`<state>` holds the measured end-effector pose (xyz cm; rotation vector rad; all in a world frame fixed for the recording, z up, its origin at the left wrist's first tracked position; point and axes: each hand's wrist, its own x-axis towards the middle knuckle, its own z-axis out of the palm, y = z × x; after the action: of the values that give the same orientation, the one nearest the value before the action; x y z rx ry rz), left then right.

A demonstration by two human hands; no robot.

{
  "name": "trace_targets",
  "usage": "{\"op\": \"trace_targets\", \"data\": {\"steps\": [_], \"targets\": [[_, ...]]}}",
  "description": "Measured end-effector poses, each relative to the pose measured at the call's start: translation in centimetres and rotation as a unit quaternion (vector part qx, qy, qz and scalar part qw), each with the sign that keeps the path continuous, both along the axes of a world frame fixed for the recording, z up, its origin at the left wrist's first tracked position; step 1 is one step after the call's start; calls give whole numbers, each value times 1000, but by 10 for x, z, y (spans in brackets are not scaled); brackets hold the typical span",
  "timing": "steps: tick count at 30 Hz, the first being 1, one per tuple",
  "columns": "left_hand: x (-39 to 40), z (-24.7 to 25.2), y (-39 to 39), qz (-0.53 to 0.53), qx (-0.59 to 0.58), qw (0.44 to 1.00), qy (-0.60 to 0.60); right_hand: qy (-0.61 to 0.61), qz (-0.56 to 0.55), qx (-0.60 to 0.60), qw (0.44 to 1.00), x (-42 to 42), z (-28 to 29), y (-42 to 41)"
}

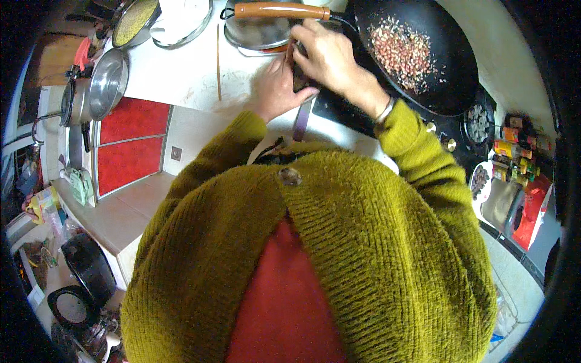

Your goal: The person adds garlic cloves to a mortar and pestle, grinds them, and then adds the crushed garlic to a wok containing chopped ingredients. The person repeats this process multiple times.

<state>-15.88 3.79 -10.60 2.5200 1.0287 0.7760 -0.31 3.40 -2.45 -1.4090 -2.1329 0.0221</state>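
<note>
Over the counter's front edge, my left hand [278,86] is around a small dark object [300,75], its thumb pointing right. My right hand [329,56] is at the object's top with curled fingers. Both hands hide most of the object, so its kind cannot be told. A purple strip-like thing [302,122] shows below my left thumb. Just beyond my right hand is the wooden handle [281,10] of a black wok [454,59]. Chopped reddish nuts [401,50] lie in the wok, which stands on a black gas stove [340,113].
A thin wooden stick [218,63] lies on the white counter [181,72]. Behind it are a metal lid or pan [256,34], white dishes [181,22] and a bowl of yellow grains [136,20]. A steel bowl [109,84] is left. Seasoning bottles [513,149] stand right.
</note>
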Motion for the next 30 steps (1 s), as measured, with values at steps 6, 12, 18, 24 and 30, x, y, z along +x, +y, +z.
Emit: {"op": "trace_targets", "data": {"steps": [6, 12, 18, 24, 30], "targets": [[-12, -3, -5, 35, -8, 998, 42, -1, 51, 49, 998, 5, 47, 3], [1, 4, -1, -1, -11, 1000, 25, -17, 12, -4, 1000, -3, 5, -6], [-10, -6, -5, 40, -4, 998, 41, 4, 41, 41, 998, 3, 54, -3], [2, 4, -1, 8, -3, 1000, 12, -25, 16, 2, 1000, -2, 4, -2], [-7, -6, -4, 36, -4, 999, 24, -10, 31, 39, 999, 4, 51, -6]]}}
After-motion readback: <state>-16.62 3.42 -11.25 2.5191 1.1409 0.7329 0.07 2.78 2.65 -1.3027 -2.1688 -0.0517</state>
